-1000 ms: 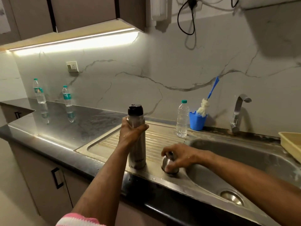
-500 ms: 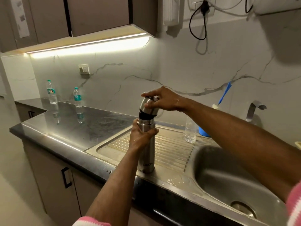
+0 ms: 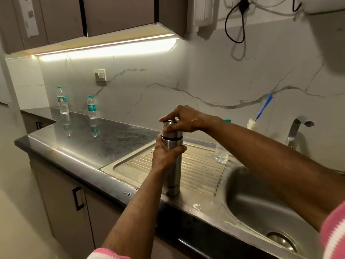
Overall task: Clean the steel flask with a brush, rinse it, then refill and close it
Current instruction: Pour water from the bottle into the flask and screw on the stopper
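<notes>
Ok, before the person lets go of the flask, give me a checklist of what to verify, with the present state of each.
1. Steel flask stands upright on the drainboard: ok.
2. Left hand grips the flask body: ok.
3. Right hand grips the steel cap on the flask top: ok.
4. Cap fully tightened: cannot tell.
5. Flask refilled: cannot tell, inside hidden.
6. Brush back by the tap: ok.

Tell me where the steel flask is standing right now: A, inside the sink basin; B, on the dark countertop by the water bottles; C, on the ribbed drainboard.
C: the steel flask stands upright on the ribbed drainboard, left of the sink basin.
</notes>
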